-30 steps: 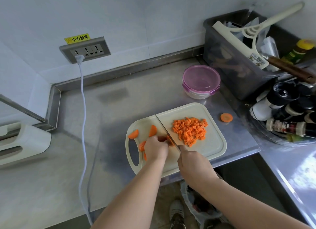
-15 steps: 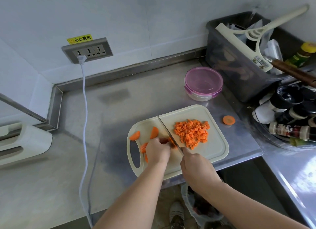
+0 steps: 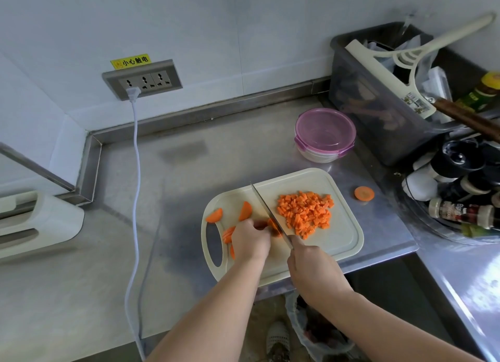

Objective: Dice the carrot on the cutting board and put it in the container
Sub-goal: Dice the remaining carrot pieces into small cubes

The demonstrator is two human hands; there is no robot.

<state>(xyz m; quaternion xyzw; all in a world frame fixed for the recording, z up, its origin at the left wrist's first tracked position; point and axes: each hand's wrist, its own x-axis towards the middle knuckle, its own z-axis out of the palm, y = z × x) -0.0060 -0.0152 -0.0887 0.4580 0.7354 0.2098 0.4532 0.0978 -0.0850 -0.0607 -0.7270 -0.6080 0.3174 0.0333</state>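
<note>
A cream cutting board [image 3: 341, 242] lies at the steel counter's front edge. A heap of diced carrot [image 3: 305, 213] covers its right half. Two half-round carrot slices [image 3: 244, 210] lie on its left half, and more slices sit stacked by the handle hole. My left hand [image 3: 250, 241] holds down a carrot piece [image 3: 272, 226] with curled fingers. My right hand [image 3: 311, 269] grips the handle of a knife [image 3: 267, 210], whose blade slants across the board against that piece. A round container [image 3: 324, 134] with a pink lid stands behind the board.
One carrot slice [image 3: 364, 193] lies on the counter right of the board. A dark bin [image 3: 378, 104] of utensils and a tray of bottles [image 3: 460, 196] crowd the right side. A white cord [image 3: 135, 188] hangs from the wall socket [image 3: 142, 79]. A bin bag [image 3: 319, 332] stands below.
The knife blade has stayed beside my left hand's fingers, with small chopping shifts. The camera view has drifted a little; the carrot heap and slices lie as before.
</note>
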